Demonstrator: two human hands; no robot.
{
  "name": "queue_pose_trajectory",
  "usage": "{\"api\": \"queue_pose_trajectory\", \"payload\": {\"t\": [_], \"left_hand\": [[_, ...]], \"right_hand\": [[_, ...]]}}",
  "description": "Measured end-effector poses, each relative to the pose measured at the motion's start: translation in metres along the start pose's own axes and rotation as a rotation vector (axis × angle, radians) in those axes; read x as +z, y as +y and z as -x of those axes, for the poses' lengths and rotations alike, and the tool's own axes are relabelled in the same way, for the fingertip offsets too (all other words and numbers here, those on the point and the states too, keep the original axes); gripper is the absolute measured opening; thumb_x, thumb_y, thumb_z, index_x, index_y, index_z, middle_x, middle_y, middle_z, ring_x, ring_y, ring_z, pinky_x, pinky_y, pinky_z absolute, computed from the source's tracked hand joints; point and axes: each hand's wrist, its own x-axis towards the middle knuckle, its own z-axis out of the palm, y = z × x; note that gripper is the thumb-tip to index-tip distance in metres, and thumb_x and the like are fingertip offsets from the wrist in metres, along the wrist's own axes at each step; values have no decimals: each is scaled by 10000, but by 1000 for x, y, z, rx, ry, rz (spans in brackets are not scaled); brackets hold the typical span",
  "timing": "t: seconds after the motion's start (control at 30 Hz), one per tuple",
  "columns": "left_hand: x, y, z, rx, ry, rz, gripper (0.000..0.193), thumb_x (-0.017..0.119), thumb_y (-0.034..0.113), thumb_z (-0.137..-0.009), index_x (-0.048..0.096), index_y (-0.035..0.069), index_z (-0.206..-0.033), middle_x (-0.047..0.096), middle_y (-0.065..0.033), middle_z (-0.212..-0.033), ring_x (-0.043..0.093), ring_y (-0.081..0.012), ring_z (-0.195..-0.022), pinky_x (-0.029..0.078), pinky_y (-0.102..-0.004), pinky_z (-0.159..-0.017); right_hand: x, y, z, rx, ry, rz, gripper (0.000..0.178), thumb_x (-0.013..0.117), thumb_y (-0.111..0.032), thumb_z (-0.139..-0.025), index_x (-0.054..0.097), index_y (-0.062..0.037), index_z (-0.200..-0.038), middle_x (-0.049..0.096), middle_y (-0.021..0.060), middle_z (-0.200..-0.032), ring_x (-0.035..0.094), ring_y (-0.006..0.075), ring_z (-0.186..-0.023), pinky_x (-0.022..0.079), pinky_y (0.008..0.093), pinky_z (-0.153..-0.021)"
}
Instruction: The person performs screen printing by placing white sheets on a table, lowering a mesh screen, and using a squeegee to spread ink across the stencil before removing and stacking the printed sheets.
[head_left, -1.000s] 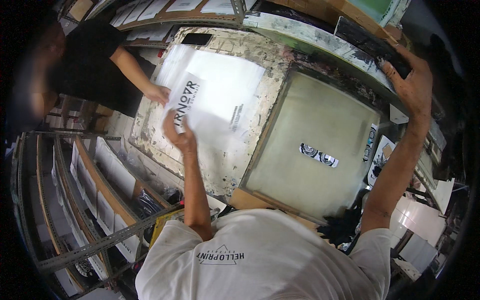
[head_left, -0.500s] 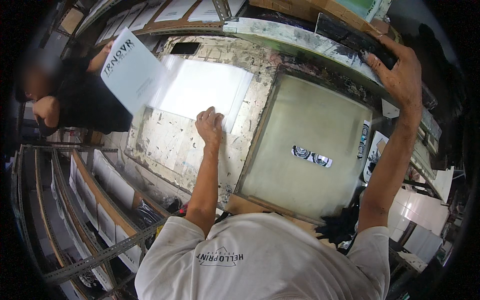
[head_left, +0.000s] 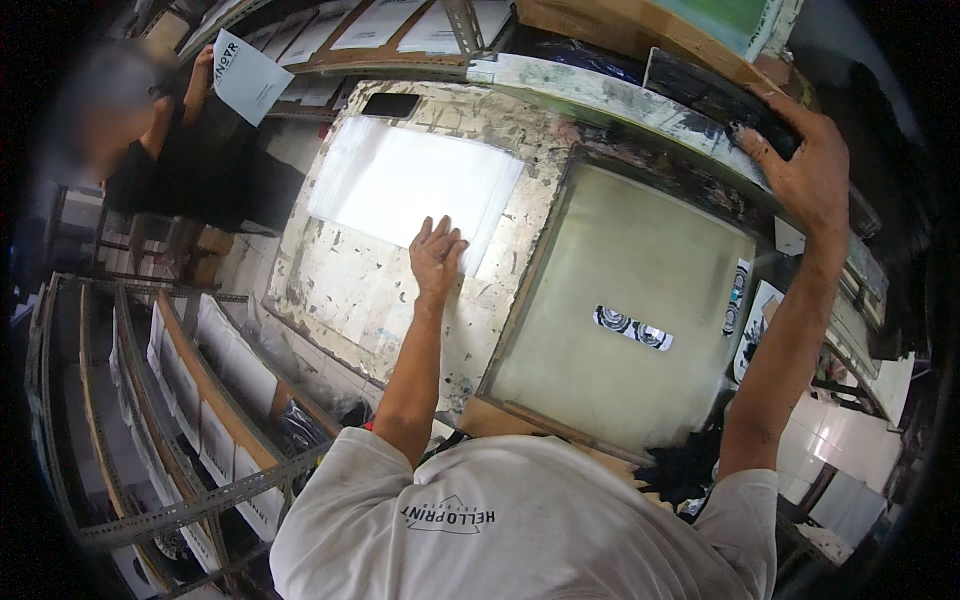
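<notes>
My left hand (head_left: pixel 437 258) rests at the near edge of a stack of white sheets (head_left: pixel 400 180), fingers stretched and a little apart. They touch the stack near its right corner, and no sheet is lifted. Over at the far right, my right hand (head_left: pixel 805 165) is wrapped round a long black squeegee (head_left: pixel 705 90), which stands along the far rail of a screen frame. Part of its grip is hidden behind my fingers. The pale screen-like panel (head_left: pixel 620 255), with two patterned strips of tape (head_left: pixel 633 328), lies below my right arm.
A black phone (head_left: pixel 390 105) lies on the paint-stained table (head_left: pixel 345 265) behind the stack. At far left, a person (head_left: pixel 180 180) in dark clothing holds a printed white sheet (head_left: pixel 250 80). A metal rack (head_left: pixel 200 505) with boards and sheets stands at left; dark cloth (head_left: pixel 685 465) lies near the panel.
The other person has carried the printed sheet away from the table, toward the far-left shelves. My left hand's fingers have spread slightly on the stack. My right hand keeps its grip on the squeegee.
</notes>
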Motion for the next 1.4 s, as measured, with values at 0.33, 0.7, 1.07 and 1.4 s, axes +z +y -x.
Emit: {"api": "queue_pose_trajectory", "payload": {"t": [0.33, 0.7, 1.07, 1.4], "left_hand": [[-5, 13, -29, -202, 67, 217, 183, 741, 93, -869, 754, 3, -1027, 758, -127, -1042, 697, -237, -1055, 515, -353, -905], [54, 144, 11, 375, -806, -64, 626, 542, 542, -946, 478, 255, -1498, 246, -47, -1658, 171, -399, -1523, 119, -659, -1200], [183, 274, 13, 683, -853, 74, 662, 552, 550, -931, 453, 246, -1511, 247, -35, -1657, 126, -366, -1538, 22, -633, -1218], [174, 301, 51, 641, -827, 167, 620, 609, 461, -924, 498, 204, -1478, 300, -66, -1630, 145, -382, -1530, 8, -658, -1206]], "right_hand": [[11, 18, -4, 50, -22, 16, 561, 838, -446, -744, 734, -123, -1190, 711, 202, -1115, 672, 332, -1049, 511, 424, -906], [8, 30, -2, -83, 68, 57, 459, 834, -353, -750, 753, -140, -1147, 738, 166, -998, 714, 278, -877, 541, 391, -807], [-12, -2, -19, 64, -81, -140, 434, 804, -392, -713, 789, -63, -996, 738, 194, -869, 697, 315, -838, 524, 413, -845], [-15, -9, -13, 25, 11, -127, 405, 806, -363, -723, 785, -26, -947, 747, 187, -844, 716, 324, -780, 553, 382, -787]]}}
